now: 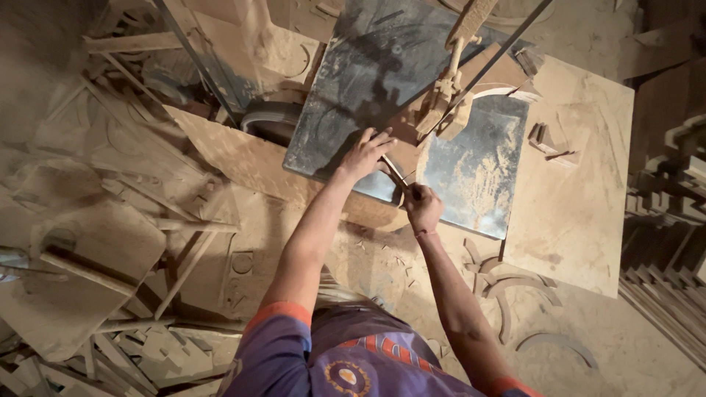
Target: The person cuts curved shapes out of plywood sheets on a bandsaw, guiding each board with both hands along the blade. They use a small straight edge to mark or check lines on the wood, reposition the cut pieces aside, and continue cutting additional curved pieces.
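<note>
Your left hand (365, 153) lies flat, fingers spread, on a thin wooden piece (401, 151) that rests on the dark metal saw table (368, 66); palm pressing down, nothing gripped. Your right hand (423, 207) sits at the near edge of that table, closed around the near end of a thin curved strip (395, 175), fist tight on it. The strip runs from the right hand up and away toward the left hand, so its long axis points diagonally, away from you and to your left, with the far end passing just under the left fingers. Right hand is nearer to you, left hand is nearer to the blade guide (446, 99), the dusty upright assembly just beyond and to the right of the left fingertips. The two hands are near each other, not touching. The guide arm (471, 22) comes down from the top of the view and stands right over the wooden piece, so that side is crowded. A pale board (581, 191) extends to the right of the saw table with a few small offcuts (548, 140) on it. Curved cut pieces (515, 283) lie on the sawdust-covered floor (632, 345) by your right arm. On your left, a heap of scrap panels and sticks (110, 242), well apart from both hands.
</note>
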`<state>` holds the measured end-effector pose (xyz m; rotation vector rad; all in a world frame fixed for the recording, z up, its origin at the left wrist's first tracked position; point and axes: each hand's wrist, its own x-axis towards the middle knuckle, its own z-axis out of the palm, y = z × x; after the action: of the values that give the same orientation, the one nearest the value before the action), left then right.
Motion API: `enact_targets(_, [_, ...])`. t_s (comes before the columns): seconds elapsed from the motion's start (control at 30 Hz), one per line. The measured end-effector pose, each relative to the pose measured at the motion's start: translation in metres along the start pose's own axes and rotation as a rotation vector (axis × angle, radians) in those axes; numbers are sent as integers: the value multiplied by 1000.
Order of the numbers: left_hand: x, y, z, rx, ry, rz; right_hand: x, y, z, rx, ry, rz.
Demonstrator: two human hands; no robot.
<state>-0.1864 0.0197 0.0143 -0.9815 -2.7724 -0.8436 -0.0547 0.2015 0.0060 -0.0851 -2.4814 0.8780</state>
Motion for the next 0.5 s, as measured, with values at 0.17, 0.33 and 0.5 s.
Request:
enact_targets(0.17, [4, -4, -3, 12, -30, -4, 2, -2, 3, 22, 19, 11])
enact_targets(0.33, [8, -4, -5, 2, -52, -22, 5, -4, 5, -20, -5, 32])
enact_targets(0.5, [8, -10, -10, -42, 25, 48, 7, -7, 7, -15, 34, 4])
